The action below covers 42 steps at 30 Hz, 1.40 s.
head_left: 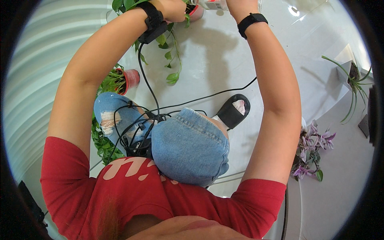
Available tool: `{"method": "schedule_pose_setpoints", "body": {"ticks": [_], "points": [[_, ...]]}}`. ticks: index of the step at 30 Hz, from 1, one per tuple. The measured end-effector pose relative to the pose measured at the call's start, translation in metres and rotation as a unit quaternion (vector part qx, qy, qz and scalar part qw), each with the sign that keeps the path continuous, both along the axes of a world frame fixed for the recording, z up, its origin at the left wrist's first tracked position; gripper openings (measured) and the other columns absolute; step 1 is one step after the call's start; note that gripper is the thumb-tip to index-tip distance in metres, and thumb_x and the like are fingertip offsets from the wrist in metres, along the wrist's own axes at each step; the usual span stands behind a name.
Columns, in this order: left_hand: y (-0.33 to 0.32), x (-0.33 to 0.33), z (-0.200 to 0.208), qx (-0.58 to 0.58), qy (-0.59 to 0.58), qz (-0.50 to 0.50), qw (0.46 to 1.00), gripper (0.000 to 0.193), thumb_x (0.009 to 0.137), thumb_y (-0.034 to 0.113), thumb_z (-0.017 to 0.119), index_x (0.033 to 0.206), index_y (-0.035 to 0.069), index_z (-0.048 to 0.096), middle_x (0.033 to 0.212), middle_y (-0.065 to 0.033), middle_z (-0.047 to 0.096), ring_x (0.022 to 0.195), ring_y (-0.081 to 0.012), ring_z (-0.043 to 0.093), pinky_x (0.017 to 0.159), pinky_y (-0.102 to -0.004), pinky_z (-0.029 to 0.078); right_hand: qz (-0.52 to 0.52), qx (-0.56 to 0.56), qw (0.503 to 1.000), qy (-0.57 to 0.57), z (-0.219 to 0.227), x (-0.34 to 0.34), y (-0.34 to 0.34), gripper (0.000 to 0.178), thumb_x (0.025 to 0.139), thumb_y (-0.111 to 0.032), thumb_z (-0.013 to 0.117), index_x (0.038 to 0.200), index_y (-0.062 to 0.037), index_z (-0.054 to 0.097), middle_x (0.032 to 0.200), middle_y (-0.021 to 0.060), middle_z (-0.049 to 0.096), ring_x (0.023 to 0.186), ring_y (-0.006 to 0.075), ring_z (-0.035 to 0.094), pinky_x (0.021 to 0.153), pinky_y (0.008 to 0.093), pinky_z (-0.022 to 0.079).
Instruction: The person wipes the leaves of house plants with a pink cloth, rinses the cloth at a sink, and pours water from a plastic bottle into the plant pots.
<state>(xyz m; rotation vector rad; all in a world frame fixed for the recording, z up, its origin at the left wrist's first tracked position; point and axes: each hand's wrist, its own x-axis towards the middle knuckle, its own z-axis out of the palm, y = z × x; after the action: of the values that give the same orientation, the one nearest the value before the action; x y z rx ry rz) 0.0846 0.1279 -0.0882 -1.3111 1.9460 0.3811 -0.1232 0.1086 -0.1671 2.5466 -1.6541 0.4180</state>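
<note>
At the top edge, my left hand [173, 10] is curled beside a trailing green vine [173, 78] and a reddish pot [196, 14]. What its fingers hold, if anything, is hidden. My right hand [241, 7] is partly cut off by the picture's edge. It appears closed round a clear bottle [212, 4], which lies sideways above the pot with its end toward my left hand. Black straps circle both wrists, and a black box [153, 33] hangs at the left one.
A red pot [132, 81] with a green plant stands left of my knees. Black cables [150, 90] run from my lap to the wrists. On the right are a purple-leaved plant [312, 148] and a spider plant [354, 82] in a pale pot. A corrugated pale wall [44, 80] curves along the left.
</note>
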Motion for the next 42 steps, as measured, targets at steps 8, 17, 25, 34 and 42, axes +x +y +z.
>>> {"method": "schedule_pose_setpoints", "body": {"ticks": [8,17,25,34,42], "points": [[0.000,-0.006,0.001,-0.011,-0.023,0.002,1.000,0.026,0.082,0.016,0.048,0.082,-0.007,0.061,0.073,-0.0215,0.064,0.062,-0.0333,0.065,0.061,-0.0424,0.052,-0.002,0.021,1.000,0.007,0.004,0.006,-0.005,0.012,0.081,-0.023,0.058,0.089,-0.0183,0.066,0.089,0.0003,0.065,0.091,0.0186,0.060,0.075,0.0470,0.045],[0.004,-0.019,0.011,-0.001,-0.017,0.055,0.998,0.026,0.086,0.015,0.047,0.085,-0.008,0.059,0.080,-0.0219,0.064,0.059,-0.0299,0.066,0.056,-0.0399,0.053,0.003,0.052,0.998,0.023,0.017,0.006,-0.003,0.027,0.071,-0.030,0.072,0.095,-0.0182,0.064,0.093,0.0006,0.064,0.096,0.0191,0.059,0.080,0.0494,0.045],[0.001,0.000,-0.005,-0.013,-0.020,0.002,1.000,0.026,0.084,0.015,0.048,0.083,-0.008,0.059,0.083,-0.0231,0.063,0.058,-0.0312,0.065,0.057,-0.0412,0.053,0.009,0.071,0.997,0.034,0.030,0.007,0.001,0.040,0.065,-0.034,0.078,0.099,-0.0185,0.064,0.096,0.0007,0.064,0.098,0.0193,0.058,0.083,0.0505,0.044],[0.002,-0.010,0.002,-0.010,-0.004,0.030,0.999,0.025,0.083,0.014,0.048,0.084,-0.008,0.060,0.077,-0.0209,0.063,0.056,-0.0290,0.065,0.055,-0.0396,0.052,0.006,0.074,0.997,0.038,0.032,0.006,-0.001,0.037,0.065,-0.033,0.078,0.097,-0.0180,0.065,0.096,0.0004,0.064,0.098,0.0188,0.058,0.083,0.0501,0.043],[-0.001,-0.006,-0.005,-0.013,-0.019,0.010,1.000,0.025,0.083,0.014,0.048,0.085,-0.008,0.060,0.082,-0.0223,0.063,0.058,-0.0306,0.066,0.055,-0.0404,0.054,-0.025,0.017,0.999,0.010,0.009,0.017,-0.010,0.032,0.067,-0.030,0.076,0.095,-0.0183,0.065,0.094,0.0002,0.065,0.097,0.0185,0.059,0.083,0.0500,0.043]]}}
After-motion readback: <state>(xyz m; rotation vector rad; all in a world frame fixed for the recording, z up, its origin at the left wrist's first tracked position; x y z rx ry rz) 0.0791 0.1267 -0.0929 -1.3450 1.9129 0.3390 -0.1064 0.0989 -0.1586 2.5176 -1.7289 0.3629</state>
